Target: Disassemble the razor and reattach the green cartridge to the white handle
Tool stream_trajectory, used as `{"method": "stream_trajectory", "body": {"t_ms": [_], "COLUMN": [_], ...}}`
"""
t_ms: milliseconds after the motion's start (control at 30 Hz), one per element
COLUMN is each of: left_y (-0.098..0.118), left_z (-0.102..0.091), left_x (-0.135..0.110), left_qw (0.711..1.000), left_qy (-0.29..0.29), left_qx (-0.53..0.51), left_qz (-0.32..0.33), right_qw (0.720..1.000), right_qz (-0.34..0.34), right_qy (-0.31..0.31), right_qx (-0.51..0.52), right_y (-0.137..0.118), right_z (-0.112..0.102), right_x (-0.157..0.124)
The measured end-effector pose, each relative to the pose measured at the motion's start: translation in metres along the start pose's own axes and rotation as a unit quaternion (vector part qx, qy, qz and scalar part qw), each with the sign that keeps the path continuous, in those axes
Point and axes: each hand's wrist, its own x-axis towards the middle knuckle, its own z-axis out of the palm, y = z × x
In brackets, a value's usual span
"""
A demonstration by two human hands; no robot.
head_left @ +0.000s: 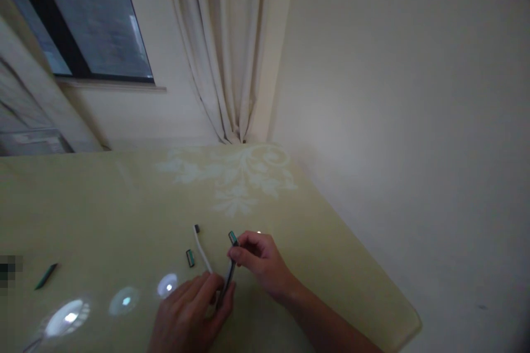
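My left hand (194, 309) lies low on the glossy yellow-green table (124, 204), its fingers curled round the lower end of a dark slim razor-like handle (229, 276). My right hand (259, 259) pinches the upper part of that same handle just below its teal-tipped head (233, 238). A white stick with a dark tip (201, 248) lies on the table just left of the hands, its lower end under my left fingers. A small dark teal-edged cartridge piece (190, 257) rests beside the stick.
A dark green strip (46, 276) lies at the far left of the table. Ceiling light reflections (124, 300) shine on the surface near the front. A window (83, 16) and a cream curtain (223, 49) stand behind; the table's right edge (372, 265) runs close to the wall.
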Motion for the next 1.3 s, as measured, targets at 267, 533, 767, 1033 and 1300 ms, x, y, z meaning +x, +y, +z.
{"method": "stream_trajectory", "body": {"t_ms": [267,533,767,1033,1300], "left_y": [-0.021,-0.022,-0.018,-0.013,-0.015], "left_z": [-0.012,-0.013,-0.012,-0.021,-0.017], "left_x": [-0.001,-0.001,0.002,0.014,0.007], "left_qw": [0.900,0.819,0.796,0.738,0.715], "left_qy": [-0.079,-0.078,-0.075,-0.084,-0.108], "left_qx": [-0.356,-0.475,-0.506,-0.592,-0.639], "left_qz": [-0.239,-0.313,-0.324,-0.312,-0.262], "right_qw": [0.998,0.957,0.954,0.974,0.968], "right_qz": [-0.003,-0.125,-0.108,0.092,0.091], "right_qy": [-0.051,-0.054,-0.085,-0.208,-0.233], "right_qx": [-0.041,-0.257,-0.268,-0.010,0.021], "right_y": [-0.013,-0.016,-0.017,-0.017,-0.024], "right_z": [-0.004,0.005,0.005,-0.007,-0.008], "right_x": [-0.013,-0.020,-0.022,-0.024,-0.024]}}
